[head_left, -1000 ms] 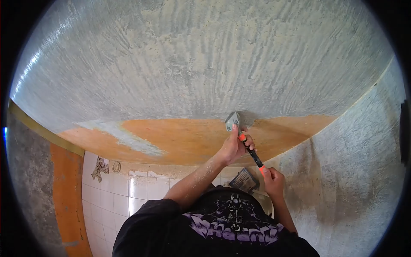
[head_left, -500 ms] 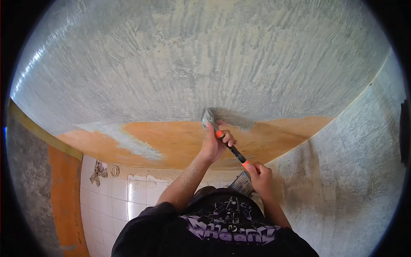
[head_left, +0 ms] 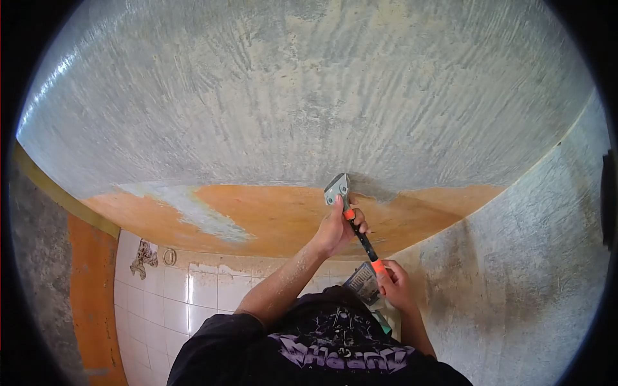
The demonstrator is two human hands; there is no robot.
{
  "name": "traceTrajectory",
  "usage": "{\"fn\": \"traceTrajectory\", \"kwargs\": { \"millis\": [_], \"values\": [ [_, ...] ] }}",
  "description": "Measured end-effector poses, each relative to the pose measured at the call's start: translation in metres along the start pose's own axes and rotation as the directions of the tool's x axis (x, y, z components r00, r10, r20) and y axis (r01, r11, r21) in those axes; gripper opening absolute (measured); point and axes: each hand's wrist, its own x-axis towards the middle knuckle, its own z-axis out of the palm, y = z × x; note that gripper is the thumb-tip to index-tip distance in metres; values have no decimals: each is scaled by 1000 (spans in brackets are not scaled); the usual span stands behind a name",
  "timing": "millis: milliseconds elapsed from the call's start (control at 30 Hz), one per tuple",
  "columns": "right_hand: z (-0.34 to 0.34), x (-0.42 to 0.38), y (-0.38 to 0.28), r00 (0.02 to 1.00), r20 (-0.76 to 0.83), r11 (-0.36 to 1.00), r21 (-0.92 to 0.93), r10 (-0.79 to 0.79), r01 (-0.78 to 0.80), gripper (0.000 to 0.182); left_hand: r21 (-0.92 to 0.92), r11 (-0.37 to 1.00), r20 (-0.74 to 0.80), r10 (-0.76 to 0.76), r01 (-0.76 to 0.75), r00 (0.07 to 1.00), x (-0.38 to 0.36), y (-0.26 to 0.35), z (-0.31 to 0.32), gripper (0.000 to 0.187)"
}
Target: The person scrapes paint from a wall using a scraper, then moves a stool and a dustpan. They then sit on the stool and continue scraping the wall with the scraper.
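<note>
Both hands grip a long-handled paint scraper (head_left: 365, 244) with a grey head and a black and orange handle. My left hand (head_left: 335, 230) is closed around the handle just below the head, its thumb pressed up against the head. At the lower end, my right hand (head_left: 397, 286) wraps the orange grip. The scraper's blade end lies close to the wall (head_left: 322, 128), near the border between bare grey plaster and a remaining band of orange paint (head_left: 283, 212). Pale dust specks cover my left forearm.
A side wall (head_left: 515, 257) of scraped grey plaster stands at right. White floor tiles (head_left: 148, 296) lie below, with a crumpled cloth (head_left: 143, 257) and a ring-shaped item (head_left: 169, 257) near the wall's foot. A printed container (head_left: 362, 281) sits beside my right hand. Left is an orange-edged wall (head_left: 90, 283).
The scraper and both hands have moved right and down in view, and the scraper's head has turned to show its flat side. The grip of both hands stays the same.
</note>
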Motion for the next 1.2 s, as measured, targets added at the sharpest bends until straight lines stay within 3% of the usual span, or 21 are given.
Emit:
{"fn": "traceTrajectory", "kwargs": {
  "millis": [133,233,433,533,900,1000,1200],
  "values": [
    [6,-17,-6,987,82,971,186,140,-153,33,-106,992,37,-65,69,997,-3,-13,1,50],
    [-6,-23,-8,967,27,945,210,252,-252,34,-91,990,55,-102,107,993,5,-19,16,50],
    [-45,-29,-24,973,-69,968,136,222,-211,36,-162,982,29,-95,98,995,25,-43,39,48],
    [-54,-23,-32,984,-68,986,2,165,-166,35,-177,982,11,-71,71,997,27,-46,42,50],
    [-78,-5,-14,996,-13,995,-48,89,-90,32,-208,977,-7,34,-35,999,37,-60,28,53],
    [-84,-3,-24,995,-3,994,-46,99,-99,32,-179,983,-86,32,-47,996,37,-59,45,52],
    [-59,20,-42,999,33,974,-220,-42,48,34,-117,954,-77,268,-276,960,30,-35,23,53]
  ]
}}
